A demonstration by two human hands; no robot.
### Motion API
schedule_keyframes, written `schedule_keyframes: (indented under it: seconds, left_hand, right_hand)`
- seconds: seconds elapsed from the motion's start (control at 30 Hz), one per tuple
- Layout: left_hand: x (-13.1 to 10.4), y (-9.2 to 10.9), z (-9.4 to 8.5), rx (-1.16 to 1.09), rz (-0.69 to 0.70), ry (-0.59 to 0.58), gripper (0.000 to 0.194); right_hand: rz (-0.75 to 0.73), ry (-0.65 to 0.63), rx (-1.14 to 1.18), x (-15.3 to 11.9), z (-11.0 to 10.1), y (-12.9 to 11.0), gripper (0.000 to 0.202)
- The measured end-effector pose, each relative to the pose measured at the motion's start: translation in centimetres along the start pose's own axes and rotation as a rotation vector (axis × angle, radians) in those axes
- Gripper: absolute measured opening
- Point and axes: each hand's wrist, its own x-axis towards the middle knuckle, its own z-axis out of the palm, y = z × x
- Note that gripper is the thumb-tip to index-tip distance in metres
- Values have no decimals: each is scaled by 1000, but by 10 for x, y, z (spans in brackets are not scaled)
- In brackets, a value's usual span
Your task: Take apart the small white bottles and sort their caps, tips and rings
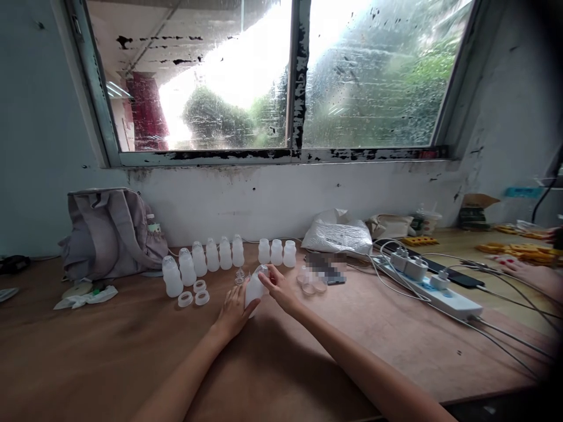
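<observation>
Here I am, both hands meeting on one bottle [254, 289] in the middle of the tabletop [132, 346], its top leaning a little to my right! My left hand [234, 308] is wrapped low around its body, thumb across the near side, and my right hand [278, 288] is closed on the upper end, thumb and fingers gathered at the top (whether the base touches the wood, I can't tell).

Just beyond, near my left fingers, sit small clear pieces [240, 276], and further left come three loose white rings [185, 299], grouped close together. Behind those, what a line-up: six capped bottles [212, 255] stand upright in a curving row, the leftmost nearest me! To their right, three open-topped bottles [277, 252] stand side by side, set apart from the six.

Over on my right, more pale rings [308, 288] lie beside a phone [336, 281], partly blurred out. Past them there's a silvery bag [338, 235] by the wall and a white power strip [453, 302] with chargers plugged in, and at the far right edge, another person's hand [523, 271] near some yellow pieces [519, 252]. Far left, a grey backpack [109, 231] leans against the wall.
</observation>
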Motion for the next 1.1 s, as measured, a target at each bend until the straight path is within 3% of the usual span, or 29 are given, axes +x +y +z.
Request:
schedule_keyframes:
  seconds: [0.17, 0.4, 0.57, 0.67, 1.0, 1.1]
  left_hand:
    - [-6, -5, 10, 146, -95, -109, 57]
    - [-8, -10, 10, 93, -109, -270, 63]
    - [-7, -8, 8, 82, -123, -266, 66]
    - [-7, -6, 7, 96, -130, -261, 64]
    - [-9, 0, 3, 191, -95, -207, 54]
    - [-8, -1, 3, 196, -95, -191, 52]
  right_hand:
    - [-44, -194, -106, -10, 8, 6, 35]
    - [-26, -79, -144, -13, 12, 43, 42]
    - [44, -44, -202, 16, -3, 67, 35]
    - [25, 48, -276, 38, -6, 81, 29]
    - [-25, 143, -371, 90, 29, 106, 16]
    - [-13, 161, -384, 101, 35, 115, 21]
